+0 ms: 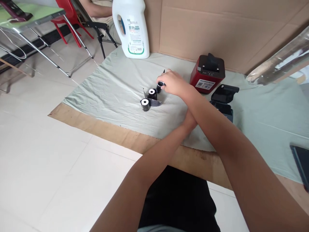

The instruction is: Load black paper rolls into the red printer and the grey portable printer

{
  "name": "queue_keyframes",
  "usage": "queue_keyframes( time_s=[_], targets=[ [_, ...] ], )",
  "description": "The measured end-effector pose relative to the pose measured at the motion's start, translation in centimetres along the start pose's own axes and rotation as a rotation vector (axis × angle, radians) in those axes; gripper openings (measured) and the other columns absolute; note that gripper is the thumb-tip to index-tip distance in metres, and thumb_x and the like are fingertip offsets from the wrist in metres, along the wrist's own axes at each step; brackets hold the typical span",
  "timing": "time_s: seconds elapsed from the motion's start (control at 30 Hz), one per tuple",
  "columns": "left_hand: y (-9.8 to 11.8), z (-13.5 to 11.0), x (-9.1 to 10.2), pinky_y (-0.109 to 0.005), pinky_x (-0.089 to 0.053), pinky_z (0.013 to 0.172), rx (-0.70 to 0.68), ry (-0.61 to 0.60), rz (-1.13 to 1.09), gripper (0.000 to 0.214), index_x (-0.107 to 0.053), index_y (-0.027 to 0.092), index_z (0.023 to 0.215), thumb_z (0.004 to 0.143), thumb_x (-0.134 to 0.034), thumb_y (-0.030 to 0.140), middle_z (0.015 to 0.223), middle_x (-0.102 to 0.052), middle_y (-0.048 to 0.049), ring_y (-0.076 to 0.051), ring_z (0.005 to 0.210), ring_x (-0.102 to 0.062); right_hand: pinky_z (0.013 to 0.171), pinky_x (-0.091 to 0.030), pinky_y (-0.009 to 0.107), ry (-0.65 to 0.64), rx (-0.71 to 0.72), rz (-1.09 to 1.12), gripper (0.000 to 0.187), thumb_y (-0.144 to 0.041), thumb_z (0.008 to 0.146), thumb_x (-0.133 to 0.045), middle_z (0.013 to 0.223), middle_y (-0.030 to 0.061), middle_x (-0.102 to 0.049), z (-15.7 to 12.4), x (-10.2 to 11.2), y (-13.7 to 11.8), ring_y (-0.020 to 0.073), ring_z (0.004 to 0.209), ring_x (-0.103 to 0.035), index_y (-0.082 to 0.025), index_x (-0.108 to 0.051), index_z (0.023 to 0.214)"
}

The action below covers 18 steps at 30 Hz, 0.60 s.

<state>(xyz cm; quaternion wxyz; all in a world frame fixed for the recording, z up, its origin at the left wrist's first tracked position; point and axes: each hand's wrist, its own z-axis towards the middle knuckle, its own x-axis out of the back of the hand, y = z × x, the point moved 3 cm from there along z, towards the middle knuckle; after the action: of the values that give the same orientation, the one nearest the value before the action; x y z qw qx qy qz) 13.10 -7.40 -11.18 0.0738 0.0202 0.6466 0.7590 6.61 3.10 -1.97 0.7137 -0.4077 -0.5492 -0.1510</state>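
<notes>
My right hand (171,82) reaches over the cloth, its fingers closed around a small black paper roll (159,86) with a loose end sticking up behind. Two more black rolls stand just left of it: one in the middle (152,93) and one nearer me (145,105); both show white cores, and a dark strip curls between them. My left hand (192,118) passes under my right forearm, which hides its fingers. Closest to it is a small black printer-like device (224,96) with its lid raised, partly covered by my right arm. Behind stands a red and black boxy device (207,74) with a white label.
A white detergent jug (135,32) stands at the back left of the cloth-covered table (108,83). Cardboard (205,29) walls the rear. A clear plastic-wrapped roll (277,58) leans at right, near a dark flat object (300,164). A seated person (102,11) is beyond.
</notes>
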Motion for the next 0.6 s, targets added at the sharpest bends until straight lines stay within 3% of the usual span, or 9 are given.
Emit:
queue_keyframes(
  time_s=[0.07, 0.17, 0.23, 0.3, 0.43, 0.5, 0.6],
  targets=[
    [0.0, 0.3, -0.4, -0.042, -0.056, 0.097, 0.044, 0.039, -0.075, 0.026, -0.055, 0.023, 0.126, 0.102, -0.056, 0.013, 0.123, -0.069, -0.0115, -0.025, 0.113, -0.064, 0.099, -0.046, 0.043, 0.125, -0.059, 0.057, 0.019, -0.036, 0.088, -0.069, 0.112, 0.0070, -0.074, -1.1, 1.1, 0.6, 0.0308, 0.114, -0.057, -0.026, -0.071, 0.104],
    [0.1, 0.4, -1.2, -0.033, -0.054, 0.080, 0.105, 0.026, -0.153, 0.028, -0.057, 0.024, 0.121, 0.096, -0.063, 0.012, 0.116, -0.069, -0.0056, -0.014, 0.083, -0.061, 0.089, -0.049, 0.039, 0.380, -0.139, 0.314, 0.018, -0.038, 0.086, -0.072, 0.104, 0.0049, -0.073, -5.0, 4.4, 2.6, 0.0245, 0.095, -0.063, -0.028, -0.066, 0.100],
    [0.3, 0.3, -1.6, -0.029, -0.049, 0.070, 0.128, 0.030, -0.148, 0.029, -0.058, 0.025, 0.121, 0.095, -0.065, 0.015, 0.107, -0.068, -0.0011, -0.008, 0.065, -0.049, 0.081, -0.047, 0.036, 0.497, -0.184, 0.542, 0.021, -0.041, 0.082, -0.076, 0.090, 0.0019, -0.069, -9.2, 6.8, 4.6, 0.0191, 0.081, -0.058, -0.028, -0.063, 0.093],
    [0.3, 0.2, -1.6, -0.027, -0.045, 0.067, 0.122, 0.044, -0.106, 0.028, -0.059, 0.023, 0.119, 0.093, -0.066, 0.018, 0.102, -0.066, 0.0013, -0.007, 0.060, -0.043, 0.069, -0.041, 0.036, 0.564, -0.259, 0.735, 0.024, -0.039, 0.076, -0.078, 0.073, -0.0025, -0.054, -13.9, 8.9, 6.7, 0.0150, 0.064, -0.046, -0.029, -0.062, 0.089],
    [0.3, -0.1, -1.6, -0.026, -0.044, 0.067, 0.073, -0.004, -0.042, 0.034, -0.058, 0.024, 0.125, 0.092, -0.065, 0.021, 0.101, -0.065, 0.0020, -0.006, 0.060, -0.042, 0.067, -0.037, 0.039, 0.474, -0.510, 0.818, 0.026, -0.026, 0.071, -0.079, 0.069, -0.0029, -0.048, -21.7, 11.1, 10.5, 0.0155, 0.061, -0.045, -0.029, -0.063, 0.091],
    [0.2, -0.3, -1.6, -0.025, -0.044, 0.066, 0.044, -0.035, 0.002, 0.036, -0.058, 0.024, 0.128, 0.092, -0.065, 0.021, 0.101, -0.064, 0.0012, -0.007, 0.060, -0.043, 0.067, -0.036, 0.040, 0.369, -0.616, 0.804, 0.025, -0.023, 0.070, -0.080, 0.069, -0.0023, -0.050, -23.5, 11.0, 11.9, 0.0152, 0.061, -0.047, -0.028, -0.065, 0.088],
    [0.3, -0.6, -1.5, -0.024, -0.044, 0.064, -0.005, -0.072, 0.070, 0.037, -0.058, 0.022, 0.128, 0.092, -0.064, 0.021, 0.100, -0.064, 0.0003, -0.007, 0.060, -0.044, 0.066, -0.036, 0.038, 0.222, -0.666, 0.707, 0.022, -0.023, 0.070, -0.082, 0.073, -0.0001, -0.057, -24.0, 9.9, 13.4, 0.0153, 0.063, -0.051, -0.025, -0.067, 0.086]
  ],
)
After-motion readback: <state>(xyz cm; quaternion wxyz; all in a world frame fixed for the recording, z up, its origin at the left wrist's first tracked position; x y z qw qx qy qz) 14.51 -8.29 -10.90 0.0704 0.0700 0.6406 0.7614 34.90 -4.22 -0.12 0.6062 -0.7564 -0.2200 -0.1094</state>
